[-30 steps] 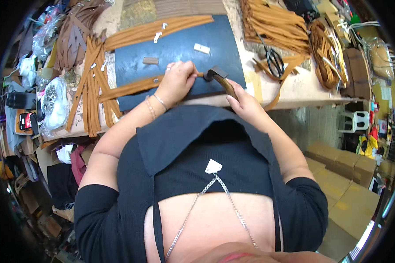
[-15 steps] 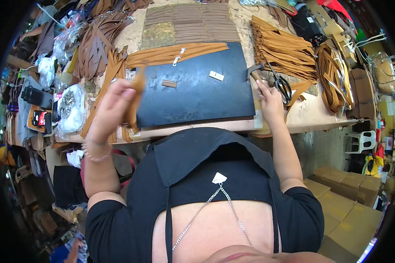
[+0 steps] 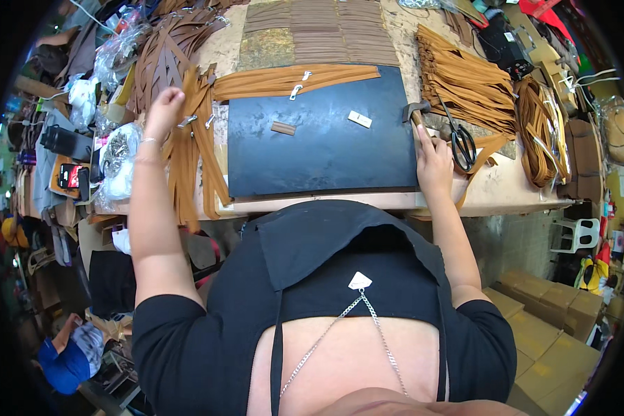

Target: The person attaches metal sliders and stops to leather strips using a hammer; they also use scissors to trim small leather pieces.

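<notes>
The left hand (image 3: 163, 111) is reaching out over the left part of the bench (image 3: 506, 187), its fingers curled loosely down onto a pile of tan straps (image 3: 191, 149). Whether it is actually pinching one strap or only touching the pile cannot be told from here. The straps are lying directly under and just below the hand, running down toward the near edge of the bench, some hanging over it. A small metal buckle (image 3: 187, 122) is showing among them just right of the hand.

The right hand (image 3: 433, 163) is resting at the right edge of the dark mat (image 3: 322, 149), fingers closing around the handle of a hammer (image 3: 416, 111). The hammer's head is pointing away from the person, lying just past the mat's upper right corner, with the handle running back into the hand. Black scissors (image 3: 461, 142) are lying just beside the hand on its right, close to it but not held.

On the mat, well apart from both hands, a small brown piece (image 3: 283, 128) and a small white tag (image 3: 359, 119) are lying. Along the mat's far edge another bundle of tan strips (image 3: 291, 80) is stretching across. A stack of cut strips (image 3: 464, 83) is sitting beyond the hammer, to the right.
</notes>
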Tool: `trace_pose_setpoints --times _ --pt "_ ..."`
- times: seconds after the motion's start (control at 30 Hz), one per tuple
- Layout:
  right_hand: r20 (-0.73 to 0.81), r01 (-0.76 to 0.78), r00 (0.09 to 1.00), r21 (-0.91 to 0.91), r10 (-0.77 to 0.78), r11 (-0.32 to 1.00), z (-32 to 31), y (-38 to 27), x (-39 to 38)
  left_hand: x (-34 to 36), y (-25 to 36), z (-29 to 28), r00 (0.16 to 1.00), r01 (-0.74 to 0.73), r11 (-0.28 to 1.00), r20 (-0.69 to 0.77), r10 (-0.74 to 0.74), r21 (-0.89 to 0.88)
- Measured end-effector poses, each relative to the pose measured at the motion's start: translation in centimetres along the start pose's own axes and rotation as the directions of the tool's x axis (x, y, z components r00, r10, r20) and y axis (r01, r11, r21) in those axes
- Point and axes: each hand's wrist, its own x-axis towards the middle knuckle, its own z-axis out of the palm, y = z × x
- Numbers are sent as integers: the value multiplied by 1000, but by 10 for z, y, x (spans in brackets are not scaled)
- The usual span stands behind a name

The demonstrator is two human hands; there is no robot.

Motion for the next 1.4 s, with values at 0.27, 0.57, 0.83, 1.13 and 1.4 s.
trace_pose_setpoints --times 0.27,0.57,0.83,1.13,1.4 --pt "-48 4 999 -8 -5 1000 6 3 -1 24 -4 76 885 41 723 -361 294 689" --pt "-79 34 996 7 -33 999 -12 -18 10 29 80 110 670 -128 740 -493 555 660" --pt "-43 359 933 195 -358 913 -14 -105 67 -26 159 198 707 -696 623 188 682 358" --pt "125 625 635 496 -762 602 28 -153 119 -20 160 183 820 -564 769 321 475 302" --pt "77 666 702 280 -708 691 38 -144 140 -77 195 152 756 -602 797 360 547 51"
